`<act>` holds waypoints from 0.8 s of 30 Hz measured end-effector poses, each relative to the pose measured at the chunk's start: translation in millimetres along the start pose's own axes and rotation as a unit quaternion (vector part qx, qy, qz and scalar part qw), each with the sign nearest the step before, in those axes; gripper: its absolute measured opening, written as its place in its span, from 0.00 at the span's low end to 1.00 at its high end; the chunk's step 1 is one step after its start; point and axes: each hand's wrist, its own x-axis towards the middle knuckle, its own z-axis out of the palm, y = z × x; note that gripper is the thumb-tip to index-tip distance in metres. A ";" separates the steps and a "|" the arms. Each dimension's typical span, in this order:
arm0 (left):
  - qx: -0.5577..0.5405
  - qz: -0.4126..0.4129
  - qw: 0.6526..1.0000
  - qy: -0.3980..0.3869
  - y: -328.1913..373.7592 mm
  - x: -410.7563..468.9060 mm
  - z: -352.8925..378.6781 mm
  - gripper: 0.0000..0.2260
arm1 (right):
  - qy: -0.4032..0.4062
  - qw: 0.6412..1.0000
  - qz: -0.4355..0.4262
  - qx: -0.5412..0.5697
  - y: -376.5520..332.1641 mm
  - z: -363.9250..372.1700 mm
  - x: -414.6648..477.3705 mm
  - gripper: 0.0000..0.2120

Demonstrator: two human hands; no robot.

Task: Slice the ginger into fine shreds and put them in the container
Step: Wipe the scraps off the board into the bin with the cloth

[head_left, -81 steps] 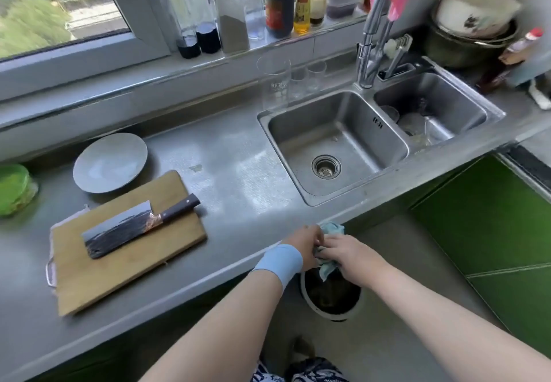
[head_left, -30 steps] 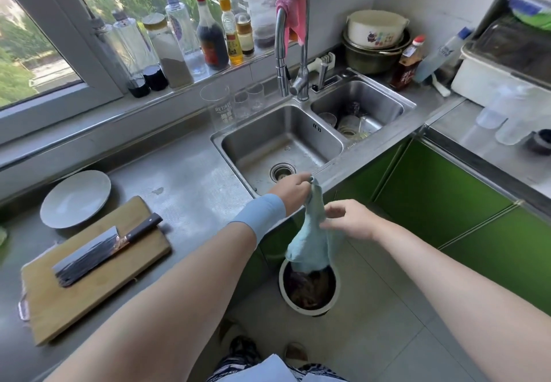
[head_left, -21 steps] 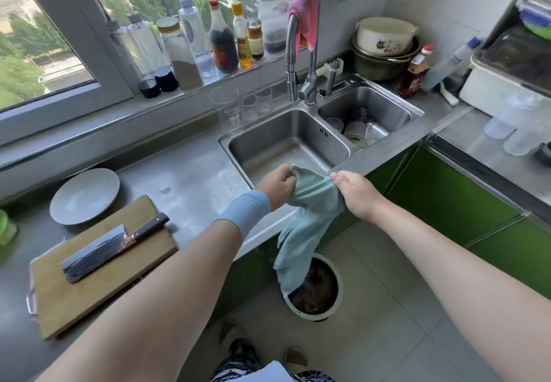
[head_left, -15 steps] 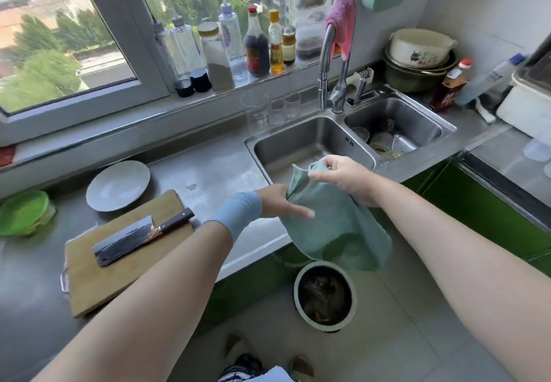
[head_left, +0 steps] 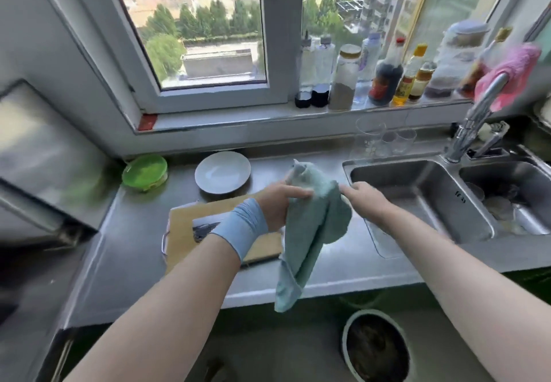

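So the soft teal cloth has come up from the round white-rimmed bin below, gripped in left hand and right hand. Cleanup, I'd guess; no ginger visible.

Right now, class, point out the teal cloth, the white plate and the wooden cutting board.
teal cloth (head_left: 310,223), head view, hanging middle fold.
white plate (head_left: 222,172), head view, bare centre.
wooden cutting board (head_left: 180,220), head view, bare left end.
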 end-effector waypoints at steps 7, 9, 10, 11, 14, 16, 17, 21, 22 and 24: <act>-0.049 0.096 0.990 0.090 77.3 -31.1 -103.0 0.24 | -0.332 0.909 0.116 0.225 -78.1 107.0 11.4 0.33; -0.075 0.098 0.987 0.106 100.6 -40.5 -132.6 0.24 | -0.355 0.883 0.066 0.301 -106.3 139.1 14.6 0.23; -0.076 0.102 0.985 0.113 112.9 -44.4 -149.3 0.24 | -0.354 0.882 0.038 0.308 -119.1 153.9 20.7 0.21; -0.065 0.109 0.985 0.121 121.7 -47.2 -161.7 0.25 | -0.341 0.889 0.013 0.304 -128.7 163.4 24.6 0.21; 0.131 0.110 0.965 0.197 155.0 -61.0 -213.2 0.26 | -0.221 0.917 -0.026 0.330 -164.0 192.7 46.0 0.16; 0.425 0.069 0.858 0.279 178.6 -72.3 -245.9 0.25 | -0.104 0.932 -0.052 0.345 -185.4 197.8 54.5 0.13; 0.533 0.042 0.781 0.321 186.9 -77.6 -259.6 0.24 | -0.054 0.941 -0.073 0.326 -195.7 197.5 56.6 0.14; 0.502 0.043 0.743 0.440 200.5 -84.1 -303.1 0.20 | -0.002 0.967 -0.185 0.173 -234.1 187.7 58.2 0.19; 0.468 0.059 0.766 0.437 201.3 -83.8 -312.0 0.20 | 0.002 0.974 -0.203 0.101 -243.3 184.1 60.4 0.17; 0.424 0.083 0.822 0.370 201.6 -85.1 -326.7 0.20 | -0.002 0.971 -0.231 -0.058 -262.4 177.2 63.8 0.14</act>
